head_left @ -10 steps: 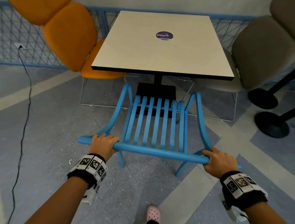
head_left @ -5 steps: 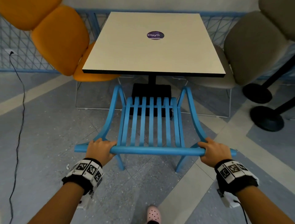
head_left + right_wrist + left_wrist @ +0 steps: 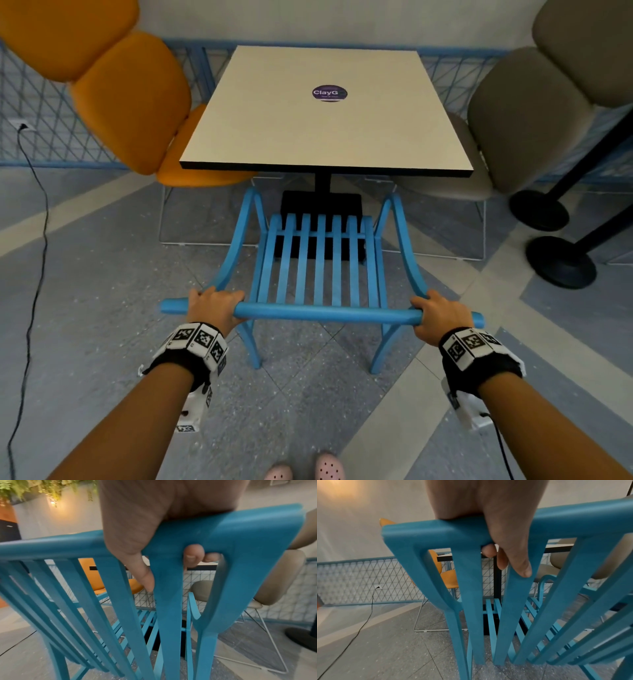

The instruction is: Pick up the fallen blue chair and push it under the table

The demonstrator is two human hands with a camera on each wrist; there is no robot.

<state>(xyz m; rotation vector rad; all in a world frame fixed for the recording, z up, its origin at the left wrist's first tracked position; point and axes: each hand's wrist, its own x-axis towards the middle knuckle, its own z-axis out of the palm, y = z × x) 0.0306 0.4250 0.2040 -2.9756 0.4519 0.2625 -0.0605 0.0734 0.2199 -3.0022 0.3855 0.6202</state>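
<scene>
The blue slatted chair (image 3: 320, 267) stands upright on its legs, facing the square cream table (image 3: 325, 113). Its seat front and armrest tips lie just at the table's near edge. My left hand (image 3: 214, 306) grips the left end of the top back rail, fingers curled round it (image 3: 489, 536). My right hand (image 3: 438, 315) grips the right end of the same rail (image 3: 149, 540), thumb down along a slat. The table's black post and base (image 3: 322, 202) show behind the seat slats.
An orange chair (image 3: 137, 113) stands at the table's left, a beige chair (image 3: 520, 116) at its right. Two black round bases (image 3: 561, 260) sit on the floor to the far right. A black cable (image 3: 34, 260) runs along the left floor. My pink shoes (image 3: 308, 471) are below.
The chair has straightened to square with the table and moved forward, closer to the table's edge. Both hands keep their grip on the back rail.
</scene>
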